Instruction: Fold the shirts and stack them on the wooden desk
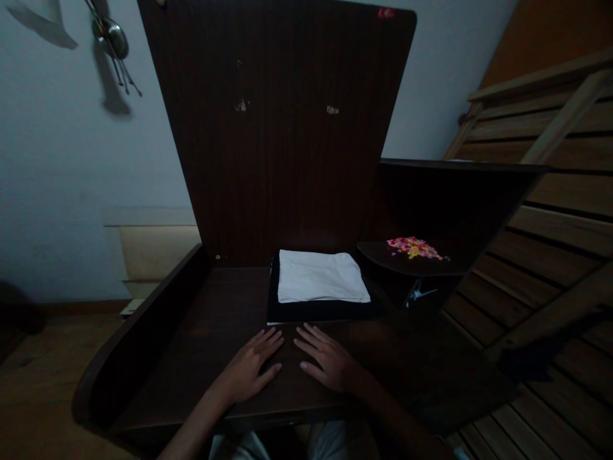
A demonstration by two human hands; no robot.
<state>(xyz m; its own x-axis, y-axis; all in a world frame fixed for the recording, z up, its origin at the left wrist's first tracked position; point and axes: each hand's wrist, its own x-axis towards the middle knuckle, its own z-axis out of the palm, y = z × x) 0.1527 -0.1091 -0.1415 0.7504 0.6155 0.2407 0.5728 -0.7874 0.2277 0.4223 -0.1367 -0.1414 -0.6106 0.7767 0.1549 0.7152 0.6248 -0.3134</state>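
My left hand (pixel 251 366) lies flat on the dark wooden desk (pixel 191 332), fingers stretched out and holding nothing. My right hand (pixel 325 358) rests flat beside it, fingers spread, also holding nothing. Just beyond both sets of fingertips sits a folded white cloth (pixel 320 276) on top of a black folded item (pixel 316 310). Neither hand touches the stack.
The desk has a tall dark back panel (pixel 278 128) and a raised left side rail (pixel 138 332). A small corner shelf at the right holds a pile of pink and yellow bits (pixel 412 247). Wooden slats (pixel 550 243) lean at the right. Metal utensils (pixel 112 41) hang on the wall.
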